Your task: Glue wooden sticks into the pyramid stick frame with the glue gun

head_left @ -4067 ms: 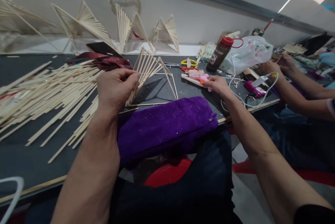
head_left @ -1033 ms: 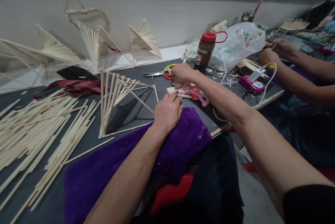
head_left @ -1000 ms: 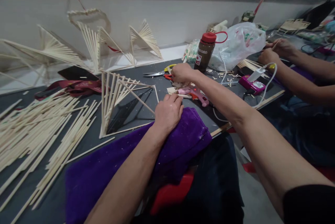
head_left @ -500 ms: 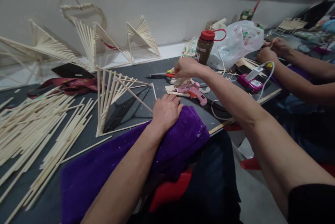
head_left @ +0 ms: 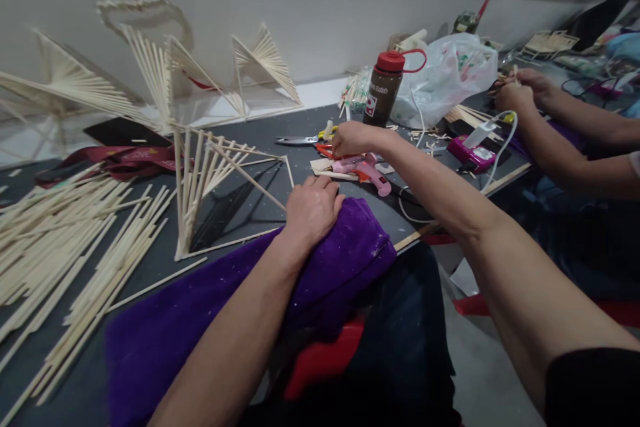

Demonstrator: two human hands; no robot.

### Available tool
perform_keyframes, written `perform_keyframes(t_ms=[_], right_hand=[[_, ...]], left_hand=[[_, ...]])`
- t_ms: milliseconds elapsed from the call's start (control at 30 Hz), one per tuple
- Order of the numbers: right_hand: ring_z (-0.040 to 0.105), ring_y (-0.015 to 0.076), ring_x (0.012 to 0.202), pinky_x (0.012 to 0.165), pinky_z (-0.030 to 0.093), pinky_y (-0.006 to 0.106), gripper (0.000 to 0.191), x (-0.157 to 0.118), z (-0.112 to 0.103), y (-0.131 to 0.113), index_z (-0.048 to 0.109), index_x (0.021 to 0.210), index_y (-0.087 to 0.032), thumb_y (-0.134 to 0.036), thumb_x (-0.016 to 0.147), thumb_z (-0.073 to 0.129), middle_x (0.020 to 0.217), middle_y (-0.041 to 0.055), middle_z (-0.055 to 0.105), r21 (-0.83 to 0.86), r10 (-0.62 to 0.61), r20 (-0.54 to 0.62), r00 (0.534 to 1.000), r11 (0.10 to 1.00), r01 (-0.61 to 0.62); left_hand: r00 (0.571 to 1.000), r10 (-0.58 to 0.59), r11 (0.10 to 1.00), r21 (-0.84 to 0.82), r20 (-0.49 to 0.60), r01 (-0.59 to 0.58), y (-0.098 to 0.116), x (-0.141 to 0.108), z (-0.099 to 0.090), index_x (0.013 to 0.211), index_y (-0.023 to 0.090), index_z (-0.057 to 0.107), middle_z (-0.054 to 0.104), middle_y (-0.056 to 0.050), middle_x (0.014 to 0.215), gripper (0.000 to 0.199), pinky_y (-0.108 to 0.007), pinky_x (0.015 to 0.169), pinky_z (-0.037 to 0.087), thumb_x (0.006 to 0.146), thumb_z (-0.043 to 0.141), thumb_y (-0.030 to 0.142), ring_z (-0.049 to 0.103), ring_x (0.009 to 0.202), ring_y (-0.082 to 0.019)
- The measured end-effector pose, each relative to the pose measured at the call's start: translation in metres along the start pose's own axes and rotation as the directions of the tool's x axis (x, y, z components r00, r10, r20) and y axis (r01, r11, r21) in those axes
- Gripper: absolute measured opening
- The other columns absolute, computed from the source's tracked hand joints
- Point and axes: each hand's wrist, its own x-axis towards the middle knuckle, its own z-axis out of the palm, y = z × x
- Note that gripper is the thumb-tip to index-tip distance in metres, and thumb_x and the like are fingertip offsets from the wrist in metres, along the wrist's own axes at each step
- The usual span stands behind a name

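Observation:
My left hand (head_left: pixel 315 206) lies palm down, fingers spread, at the edge of a folded purple cloth (head_left: pixel 345 254), by the right corner of a frame of pale sticks (head_left: pixel 200 180). Beyond it, my right hand (head_left: pixel 353 139) is closed over the orange handles (head_left: pixel 324 150) of a tool, its fingertips turned down; what they grip is partly hidden. Silver scissors (head_left: pixel 300 140) with a yellow handle lie just left of that hand. Under it rests a pink glue gun (head_left: pixel 373 174) on a small pale board.
Loose sticks (head_left: pixel 65 240) cover the table's left side. More fan-shaped stick models (head_left: pixel 267 64) stand along the wall. Behind my right hand are a red-capped bottle (head_left: pixel 383 90) and a plastic bag (head_left: pixel 450 74). A purple power adapter (head_left: pixel 471 152) and another person's hands (head_left: pixel 520 90) are at right.
The view has shifted slightly, moving most things a little left. A pale object that was under my right hand now stands upright beside the yellow handle. My left hand stays in place.

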Motion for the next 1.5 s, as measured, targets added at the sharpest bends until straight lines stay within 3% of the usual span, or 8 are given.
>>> perform_keyframes(t_ms=[133, 267, 433, 633, 733, 933, 1100, 1500], right_hand=[[0.067, 0.0221, 0.086, 0.066, 0.039, 0.028, 0.03, -0.022, -0.006, -0.009, 0.077, 0.102, -0.009, -0.018, 0.087, 0.052, 0.102, 0.0171, 0.074, -0.069, 0.164, -0.096, 0.982, 0.983, -0.171], [0.068, 0.0242, 0.085, 0.067, 0.04, 0.03, 0.036, -0.079, 0.007, -0.015, 0.074, 0.099, -0.013, -0.035, 0.094, 0.046, 0.094, 0.0144, 0.074, 0.008, 0.302, -0.302, 0.904, 0.949, -0.314], [0.069, 0.0301, 0.087, 0.063, 0.04, 0.031, 0.05, -0.124, 0.047, -0.016, 0.07, 0.101, -0.019, -0.062, 0.088, 0.049, 0.093, 0.0126, 0.074, 0.052, 0.434, -0.142, 0.89, 0.901, -0.431], [0.069, 0.026, 0.087, 0.062, 0.035, 0.029, 0.037, -0.117, 0.056, -0.013, 0.073, 0.092, -0.017, -0.042, 0.092, 0.045, 0.094, 0.0131, 0.075, 0.188, 0.455, -0.063, 0.888, 0.88, -0.437], [0.067, 0.0227, 0.08, 0.06, 0.032, 0.028, 0.04, -0.117, 0.054, -0.007, 0.073, 0.077, -0.018, -0.045, 0.091, 0.046, 0.083, 0.01, 0.074, 0.295, 0.436, -0.055, 0.898, 0.867, -0.403], [0.06, 0.0179, 0.066, 0.057, 0.029, 0.028, 0.043, -0.121, 0.061, 0.0, 0.072, 0.073, -0.017, -0.048, 0.089, 0.047, 0.069, 0.0063, 0.07, 0.422, 0.468, -0.138, 0.873, 0.825, -0.376], [0.058, 0.017, 0.063, 0.055, 0.028, 0.028, 0.038, -0.119, 0.062, -0.004, 0.072, 0.07, -0.017, -0.041, 0.088, 0.048, 0.066, 0.0063, 0.068, 0.412, 0.467, -0.136, 0.874, 0.829, -0.379], [0.052, 0.0166, 0.059, 0.055, 0.025, 0.029, 0.033, -0.12, 0.063, -0.005, 0.068, 0.064, -0.018, -0.038, 0.083, 0.049, 0.061, 0.0052, 0.063, 0.418, 0.444, -0.143, 0.885, 0.837, -0.353]], left_hand=[[1.0, -0.009, 1.0, -0.01, -0.002, 0.009, 0.001, -0.001, -0.001, 0.109, 0.018, 0.069, 0.067, -0.009, 0.114, 0.031, -0.04, 0.078, 0.047, 0.1, 0.046, 0.035, 0.059, 0.107, -0.028], [0.999, -0.019, 0.999, -0.039, -0.044, 0.017, 0.002, -0.003, -0.001, 0.112, 0.018, 0.067, 0.066, -0.009, 0.118, 0.028, -0.039, 0.08, 0.048, 0.099, 0.048, 0.032, 0.059, 0.107, -0.027], [0.996, 0.045, 0.998, -0.046, -0.074, -0.049, 0.004, -0.004, 0.0, 0.119, 0.021, 0.063, 0.064, -0.006, 0.127, 0.027, -0.038, 0.081, 0.049, 0.099, 0.049, 0.031, 0.056, 0.115, -0.025], [0.996, 0.058, 0.998, -0.026, -0.071, -0.06, 0.007, -0.004, 0.001, 0.125, 0.023, 0.06, 0.06, -0.005, 0.137, 0.032, -0.042, 0.085, 0.048, 0.1, 0.045, 0.036, 0.055, 0.117, -0.026], [0.997, 0.051, 0.998, -0.02, -0.049, -0.052, 0.007, -0.003, 0.002, 0.125, 0.024, 0.061, 0.061, -0.006, 0.135, 0.033, -0.044, 0.087, 0.047, 0.101, 0.043, 0.038, 0.055, 0.118, -0.027], [0.995, 0.06, 0.998, -0.015, -0.085, -0.061, 0.007, -0.005, -0.001, 0.128, 0.022, 0.06, 0.059, -0.008, 0.138, 0.036, -0.043, 0.087, 0.046, 0.1, 0.043, 0.036, 0.054, 0.118, -0.027], [0.977, 0.17, 0.985, 0.028, -0.132, -0.168, 0.01, -0.006, -0.006, 0.14, 0.022, 0.051, 0.048, -0.007, 0.151, 0.042, -0.043, 0.09, 0.043, 0.1, 0.042, 0.032, 0.047, 0.129, -0.026], [0.996, 0.089, 0.995, -0.034, -0.031, -0.09, 0.007, 0.002, 0.003, 0.129, 0.023, 0.059, 0.057, -0.006, 0.142, 0.038, -0.046, 0.093, 0.045, 0.1, 0.043, 0.041, 0.051, 0.126, -0.027]])
